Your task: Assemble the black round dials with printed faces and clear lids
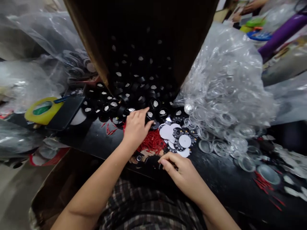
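Note:
My left hand (pixel 137 125) reaches over the near edge of a heap of black round clock cases (pixel 155 104) with white patches. Its thumb and index finger are apart, with a case beside them; whether they touch it is unclear. Below that hand lies a pile of small red clock hands (pixel 151 142). Closed in a pinch, my right hand (pixel 179 166) is just above the near edge of the table; something small and dark may be between the fingertips. Close beyond it lie overlapping white discs (pixel 185 141) and black printed dials (pixel 177 132).
A large open box (pixel 196 41) spills the cases onto the black table (pixel 211 174). Right is a plastic bag (pixel 225 73) with clear rings (pixel 205 146). Left are a yellow tape roll (pixel 39 117) and a phone (pixel 66 112). Another person's hand (pixel 251 7) shows far right.

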Demonstrator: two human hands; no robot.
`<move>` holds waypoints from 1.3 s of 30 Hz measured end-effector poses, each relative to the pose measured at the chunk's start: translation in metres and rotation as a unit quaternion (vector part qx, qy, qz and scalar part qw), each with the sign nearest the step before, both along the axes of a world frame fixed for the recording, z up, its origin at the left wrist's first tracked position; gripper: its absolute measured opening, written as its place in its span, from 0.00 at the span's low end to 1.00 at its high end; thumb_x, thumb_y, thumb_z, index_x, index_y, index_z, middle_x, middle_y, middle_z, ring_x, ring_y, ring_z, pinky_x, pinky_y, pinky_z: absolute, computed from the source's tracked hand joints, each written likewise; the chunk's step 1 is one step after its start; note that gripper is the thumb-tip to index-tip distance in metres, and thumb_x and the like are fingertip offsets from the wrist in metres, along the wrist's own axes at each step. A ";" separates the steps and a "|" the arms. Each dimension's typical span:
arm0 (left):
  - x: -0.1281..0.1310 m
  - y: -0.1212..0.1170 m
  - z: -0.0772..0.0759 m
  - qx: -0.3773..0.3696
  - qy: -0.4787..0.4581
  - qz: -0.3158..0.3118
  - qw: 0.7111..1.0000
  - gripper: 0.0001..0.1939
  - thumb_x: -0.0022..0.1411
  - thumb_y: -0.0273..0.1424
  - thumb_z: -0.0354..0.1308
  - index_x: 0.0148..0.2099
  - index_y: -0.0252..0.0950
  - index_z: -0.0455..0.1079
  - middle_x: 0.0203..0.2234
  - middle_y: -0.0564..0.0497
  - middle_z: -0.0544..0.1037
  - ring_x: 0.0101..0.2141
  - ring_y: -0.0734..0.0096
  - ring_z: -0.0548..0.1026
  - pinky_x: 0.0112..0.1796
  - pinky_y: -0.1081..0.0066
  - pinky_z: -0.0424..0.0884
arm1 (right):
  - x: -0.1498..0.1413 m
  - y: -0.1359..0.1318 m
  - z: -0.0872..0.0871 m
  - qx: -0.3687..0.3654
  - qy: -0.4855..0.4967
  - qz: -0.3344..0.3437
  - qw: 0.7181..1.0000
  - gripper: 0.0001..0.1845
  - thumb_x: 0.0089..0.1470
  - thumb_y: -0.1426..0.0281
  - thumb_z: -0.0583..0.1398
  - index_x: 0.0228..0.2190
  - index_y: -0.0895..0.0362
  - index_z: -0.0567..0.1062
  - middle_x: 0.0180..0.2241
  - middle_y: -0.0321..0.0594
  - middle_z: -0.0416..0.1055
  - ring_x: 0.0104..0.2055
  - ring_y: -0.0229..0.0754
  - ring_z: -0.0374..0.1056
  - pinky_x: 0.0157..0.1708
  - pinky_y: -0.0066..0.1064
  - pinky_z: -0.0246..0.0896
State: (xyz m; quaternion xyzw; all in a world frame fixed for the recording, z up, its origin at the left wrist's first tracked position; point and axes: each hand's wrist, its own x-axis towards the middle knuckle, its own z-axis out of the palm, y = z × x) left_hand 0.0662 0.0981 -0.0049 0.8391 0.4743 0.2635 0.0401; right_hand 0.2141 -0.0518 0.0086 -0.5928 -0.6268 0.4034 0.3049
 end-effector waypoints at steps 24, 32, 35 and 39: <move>0.004 -0.126 -0.003 -0.659 -0.625 0.020 0.418 0.11 0.63 0.37 0.57 0.44 0.37 0.70 0.42 0.45 0.80 0.46 0.62 0.77 0.49 0.62 0.71 | 0.063 0.015 -0.014 0.105 -0.230 -0.208 0.945 0.06 0.55 0.68 0.60 0.36 0.56 0.72 0.36 0.42 0.70 0.35 0.44 0.69 0.36 0.36 0.65; 0.014 -0.113 0.014 -0.616 -0.705 0.080 0.342 0.18 0.68 0.41 0.48 0.48 0.36 0.71 0.46 0.46 0.79 0.42 0.64 0.78 0.48 0.59 0.72 | 0.019 -0.001 -0.008 0.198 -0.074 -0.056 0.976 0.04 0.59 0.70 0.59 0.35 0.54 0.75 0.40 0.41 0.74 0.44 0.43 0.69 0.46 0.37 0.64; 0.012 -0.118 0.013 -0.589 -0.719 0.051 0.366 0.17 0.67 0.41 0.49 0.50 0.37 0.69 0.45 0.45 0.79 0.44 0.63 0.78 0.49 0.60 0.71 | 0.017 0.000 -0.009 0.129 -0.038 -0.127 0.983 0.08 0.56 0.68 0.60 0.40 0.53 0.75 0.42 0.42 0.71 0.39 0.41 0.70 0.42 0.36 0.68; 0.009 -0.126 0.007 -0.580 -0.705 0.025 0.407 0.17 0.65 0.41 0.54 0.51 0.38 0.69 0.44 0.45 0.80 0.46 0.63 0.77 0.47 0.64 0.72 | 0.017 0.003 -0.009 -0.001 0.057 -0.165 0.985 0.24 0.54 0.66 0.60 0.53 0.53 0.67 0.43 0.42 0.68 0.29 0.35 0.65 0.28 0.31 0.69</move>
